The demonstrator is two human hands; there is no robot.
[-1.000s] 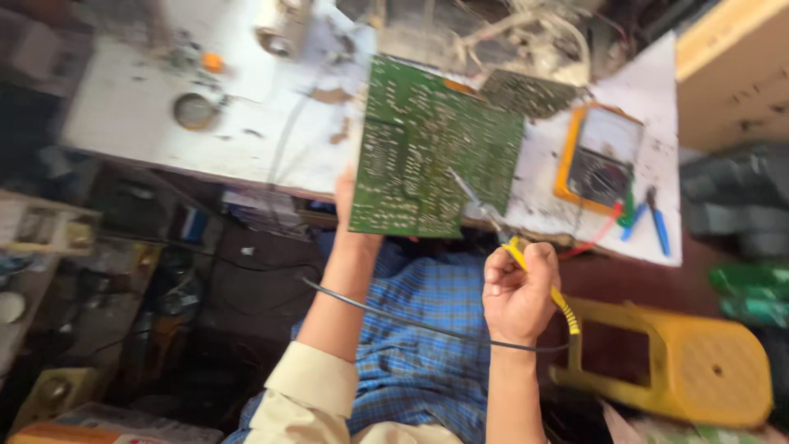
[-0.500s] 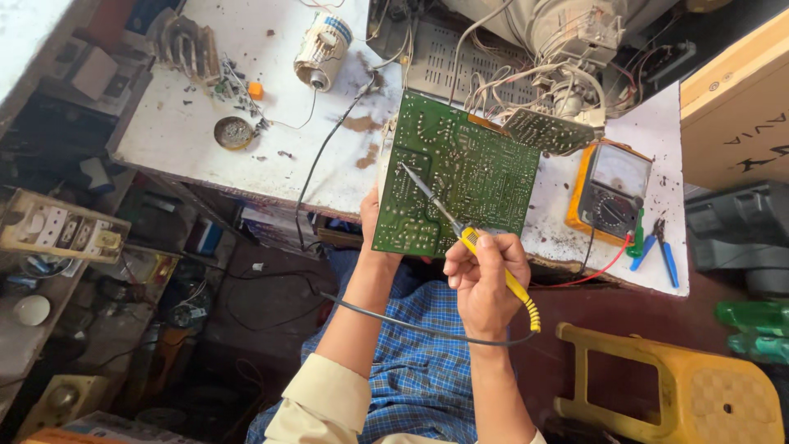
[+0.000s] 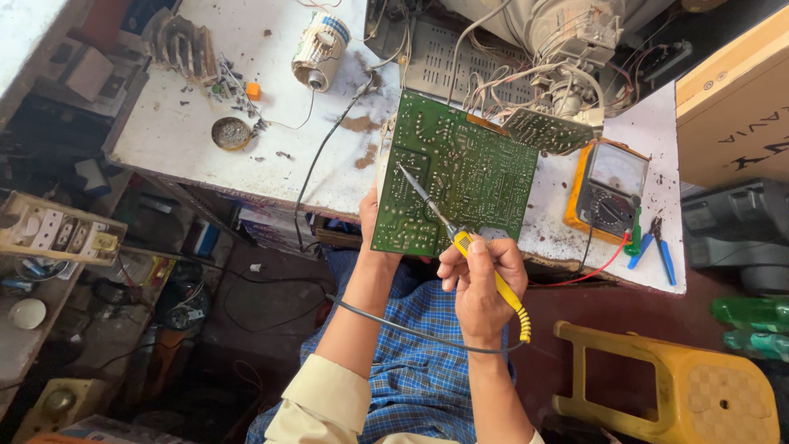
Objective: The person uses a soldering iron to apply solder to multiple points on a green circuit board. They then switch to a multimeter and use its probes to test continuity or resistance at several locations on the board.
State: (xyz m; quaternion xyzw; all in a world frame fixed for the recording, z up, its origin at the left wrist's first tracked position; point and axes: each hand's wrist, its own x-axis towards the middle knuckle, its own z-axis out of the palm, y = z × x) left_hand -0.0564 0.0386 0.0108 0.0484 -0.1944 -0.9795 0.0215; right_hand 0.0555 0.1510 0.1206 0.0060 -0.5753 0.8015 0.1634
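Resting against the near edge of the white tabletop (image 3: 246, 156), the green circuit board (image 3: 456, 177) stands tilted up with its solder side toward the camera, and the metal tip of a yellow-handled soldering iron (image 3: 460, 242) sits on a joint in the board's upper left part. The left hand (image 3: 370, 226) steadies the board from below, its fingers curled behind the lower left corner so only the thumb side shows; the right hand (image 3: 481, 284) is wrapped tight around the iron's yellow handle, pen-fashion, with the grey cord looping down across the blue checked lap. The step in hand looks like working a single solder joint — heating it, by my reading — and the next move would call for a steady tip held on that one pad without sliding onto the close-set neighbouring joints, while the left hand keeps the board from rocking on the table edge. Just beyond the board, a smaller board on a bundle of white wires (image 3: 546, 127) hangs from the open chassis behind. To the right lies an orange-cased multimeter (image 3: 606, 189) with red and black leads, and beside it blue-handled pliers (image 3: 662, 255). Farther left on the tabletop are a wound coil (image 3: 319, 51) and a small round tin (image 3: 231, 132) — well apart from the work. A yellow plastic stool (image 3: 666, 386) stands on the floor at right.
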